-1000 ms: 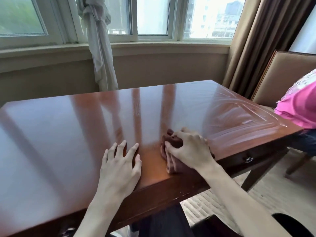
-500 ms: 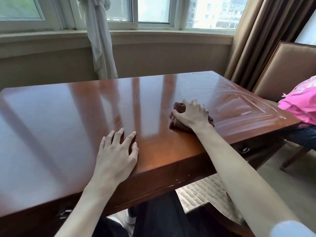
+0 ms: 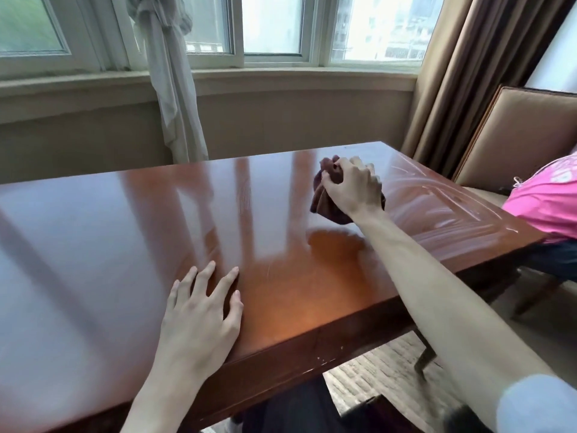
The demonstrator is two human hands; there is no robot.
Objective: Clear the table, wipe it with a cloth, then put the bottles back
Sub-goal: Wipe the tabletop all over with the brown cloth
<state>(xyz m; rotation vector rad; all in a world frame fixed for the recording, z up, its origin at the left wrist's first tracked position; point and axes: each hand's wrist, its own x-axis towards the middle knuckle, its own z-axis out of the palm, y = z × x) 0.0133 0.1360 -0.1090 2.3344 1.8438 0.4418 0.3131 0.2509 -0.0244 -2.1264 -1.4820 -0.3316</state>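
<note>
Toward the far right of the tabletop (image 3: 93,245), right hand (image 3: 351,187) grips the bunched cloth (image 3: 324,198) mid-wipe, left hand (image 3: 199,320) flat with fingers spread near the front edge; risk: bunched cloth covers little, likely leaving streaks and unwiped patches.

Looks like a hotel room or a furnished bedroom-sitting room. I'm at a glossy reddish wooden table (image 3: 125,245) set by a bay of windows (image 3: 268,26); buildings show outside. A knotted sheer curtain (image 3: 168,73) hangs beside heavy brown drapes (image 3: 468,73). Upholstered tan chair (image 3: 524,132) to my right, patterned carpet (image 3: 374,379) underfoot.
</note>
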